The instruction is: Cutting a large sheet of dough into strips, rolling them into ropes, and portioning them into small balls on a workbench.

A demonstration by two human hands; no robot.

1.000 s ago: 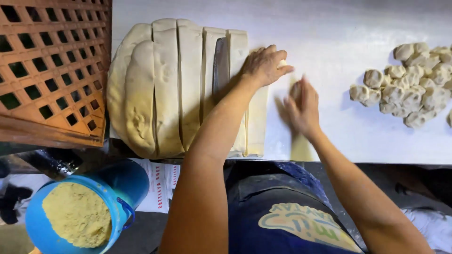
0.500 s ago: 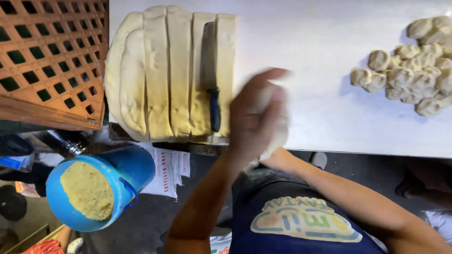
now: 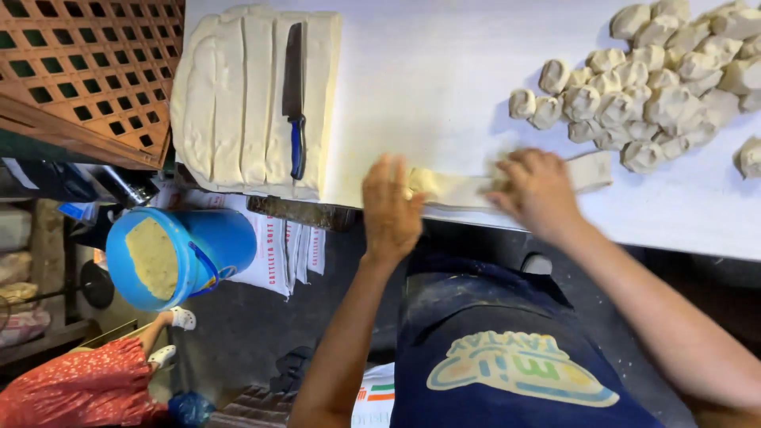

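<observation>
Dough strip (image 3: 460, 189): middle and left end covered by both hands — blurred.
Right hand (image 3: 541, 190): fingertips indistinct.
Dough pieces (image 3: 650, 87): pile cut off at the top and right edges.
Wooden lattice (image 3: 87, 71): cropped at the left and top edges.

2 hands (image 3: 390, 208) (image 3: 537, 190) flat, fingers extended

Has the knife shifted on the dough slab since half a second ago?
No. The knife lies where it did, along the same strip of the sliced dough slab, blue handle toward the table's near edge.
</observation>
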